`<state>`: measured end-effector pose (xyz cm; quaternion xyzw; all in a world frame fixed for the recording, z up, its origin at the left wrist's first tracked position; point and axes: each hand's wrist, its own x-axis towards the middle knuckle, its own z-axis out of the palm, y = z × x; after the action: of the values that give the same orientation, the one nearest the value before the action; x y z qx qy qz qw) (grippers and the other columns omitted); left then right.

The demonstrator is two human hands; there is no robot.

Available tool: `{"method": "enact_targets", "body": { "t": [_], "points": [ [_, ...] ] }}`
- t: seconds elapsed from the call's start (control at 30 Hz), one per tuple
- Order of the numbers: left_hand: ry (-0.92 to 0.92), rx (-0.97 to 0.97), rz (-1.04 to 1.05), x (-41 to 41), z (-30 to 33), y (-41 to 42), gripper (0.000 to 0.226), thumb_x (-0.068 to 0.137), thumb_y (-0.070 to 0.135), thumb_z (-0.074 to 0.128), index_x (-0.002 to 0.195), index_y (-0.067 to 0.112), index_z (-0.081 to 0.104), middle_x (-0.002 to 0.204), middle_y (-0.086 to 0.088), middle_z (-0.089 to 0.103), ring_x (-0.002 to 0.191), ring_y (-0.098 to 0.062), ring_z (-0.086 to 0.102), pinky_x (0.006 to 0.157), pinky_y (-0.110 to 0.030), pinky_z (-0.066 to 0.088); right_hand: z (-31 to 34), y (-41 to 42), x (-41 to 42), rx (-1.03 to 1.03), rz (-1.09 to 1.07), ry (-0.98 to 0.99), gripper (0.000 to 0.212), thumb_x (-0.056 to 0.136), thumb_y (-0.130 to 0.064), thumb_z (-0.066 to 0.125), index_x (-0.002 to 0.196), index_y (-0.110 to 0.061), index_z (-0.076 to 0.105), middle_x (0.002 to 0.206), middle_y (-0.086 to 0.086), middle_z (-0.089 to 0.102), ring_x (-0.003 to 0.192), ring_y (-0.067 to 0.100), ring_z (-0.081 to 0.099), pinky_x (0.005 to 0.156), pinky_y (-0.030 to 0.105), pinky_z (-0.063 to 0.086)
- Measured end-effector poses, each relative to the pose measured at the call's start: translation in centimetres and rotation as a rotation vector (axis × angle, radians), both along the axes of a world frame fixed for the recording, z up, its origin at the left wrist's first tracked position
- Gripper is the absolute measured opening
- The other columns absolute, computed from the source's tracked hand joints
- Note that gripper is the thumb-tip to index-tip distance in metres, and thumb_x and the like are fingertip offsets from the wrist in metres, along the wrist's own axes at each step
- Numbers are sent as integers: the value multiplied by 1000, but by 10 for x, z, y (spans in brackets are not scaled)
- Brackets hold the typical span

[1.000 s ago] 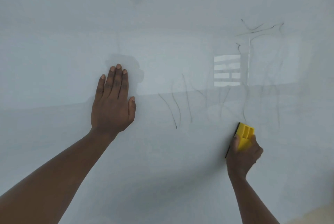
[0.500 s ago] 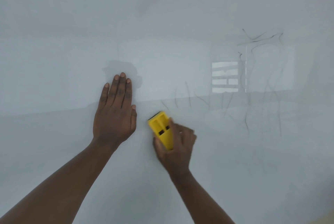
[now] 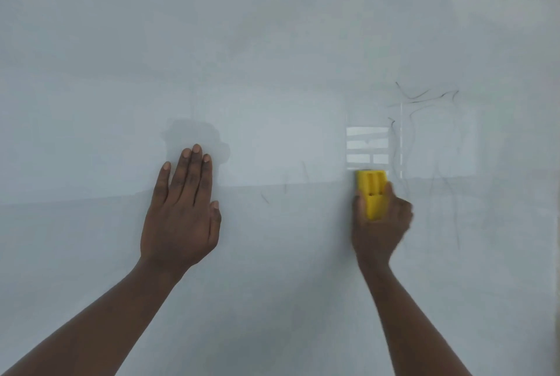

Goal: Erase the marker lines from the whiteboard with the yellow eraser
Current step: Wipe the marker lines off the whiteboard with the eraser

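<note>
Eraser (image 3: 372,193) sits upright in the right hand (image 3: 380,224), fingers (image 3: 400,208) closed around its lower half, thumb along its left edge. Yellow back faces the camera; the wiping face is hidden but appears pressed on the whiteboard (image 3: 272,42). Hand is motion-blurred on its right side, so I judge a stroke is under way.

Position: eraser is right of board centre, its top edge just below a bright window reflection (image 3: 366,148). Densest marker lines (image 3: 424,96) lie up and to the right of it; thin vertical strands run down just beside its right edge and farther right. A few faint short strokes (image 3: 285,184) lie between the two hands.

Left hand (image 3: 181,212) lies flat on the board, fingers extended and together, gripping nothing, well apart from the eraser. It reads as a brace.

Judgement, progress: partway. Left-centre patch is nearly clean; right-hand cluster is largely intact.

Notes for doing this step well:
- Keep the wiping face flat; a tilted eraser would clear only a narrow strip.
- Use overlapping passes, working up through the strands toward the upper tangle.
- Firm, even pressure; the thin lines look likely to smear into grey haze if skimmed.
- Reflections mask faint ink here, so check the area beside the bright patch from a shifted angle.
- Return for the faint strokes between the hands.
- Hold the left hand on bare board, off any ink.
</note>
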<state>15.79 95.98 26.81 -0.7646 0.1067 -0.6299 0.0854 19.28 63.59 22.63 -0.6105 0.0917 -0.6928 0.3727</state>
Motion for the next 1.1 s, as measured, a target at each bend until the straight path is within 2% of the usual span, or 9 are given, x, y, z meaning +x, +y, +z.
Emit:
{"method": "enact_targets", "body": {
  "t": [0.17,0.27,0.33,0.4,0.47,0.6,0.8,0.97,1.1],
  "points": [
    [9,-61,8,-2,-1,-3,71,98,33,29,157,-4,14,167,-22,10,157,-33,9,127,-55,13,-42,-64,3,438,-25,204,76,84,-64,42,129,-4,52,118,29,56,116,45,49,97,53,40],
    [10,-94,11,-2,-2,-3,72,99,36,26,157,-4,13,168,-21,10,157,-33,8,127,-55,13,-54,-76,3,756,58,242,64,89,-54,56,137,-12,47,132,24,48,123,46,46,100,61,42],
    [8,-101,5,-2,-2,-3,72,99,36,26,157,-4,14,168,-21,10,157,-33,9,127,-55,13,-44,-70,3,786,86,186,64,88,-52,60,137,-13,48,133,22,47,124,45,46,100,60,42],
    [8,-97,6,-1,-3,-3,72,99,36,27,158,-3,14,168,-20,9,157,-34,9,127,-55,13,-25,-54,1,654,60,140,70,85,-60,52,131,-8,52,127,23,52,120,43,47,100,53,40],
    [8,-97,3,-1,-3,-3,72,99,36,27,158,-3,13,169,-19,8,157,-33,9,127,-55,13,-2,-28,-4,412,25,99,77,82,-65,43,124,-2,57,115,27,59,112,42,51,95,46,35],
    [13,-95,-11,-2,-4,-2,71,99,34,29,158,-2,12,169,-18,8,157,-32,8,128,-53,13,46,43,-10,96,45,-48,56,85,-38,73,128,-4,60,106,25,60,101,42,55,90,43,36],
    [13,-106,-126,-7,-3,2,64,98,21,31,157,-1,22,167,-16,19,156,-29,17,128,-47,17,29,150,-24,-513,38,-152,53,88,-45,64,127,-9,62,102,9,64,93,29,55,80,41,42],
    [36,-141,-225,-15,-2,5,62,96,19,33,154,-4,30,164,-18,27,155,-29,23,127,-47,21,-32,132,-19,-890,37,-186,55,85,-44,71,129,-14,56,100,6,66,87,29,59,74,38,44],
    [18,-233,-180,-16,0,-15,65,94,22,36,152,-8,30,162,-23,28,154,-33,24,125,-50,25,-37,77,-9,-1109,1,-190,56,86,-47,70,130,-16,53,110,4,57,92,27,56,75,41,48]
  ]
}}
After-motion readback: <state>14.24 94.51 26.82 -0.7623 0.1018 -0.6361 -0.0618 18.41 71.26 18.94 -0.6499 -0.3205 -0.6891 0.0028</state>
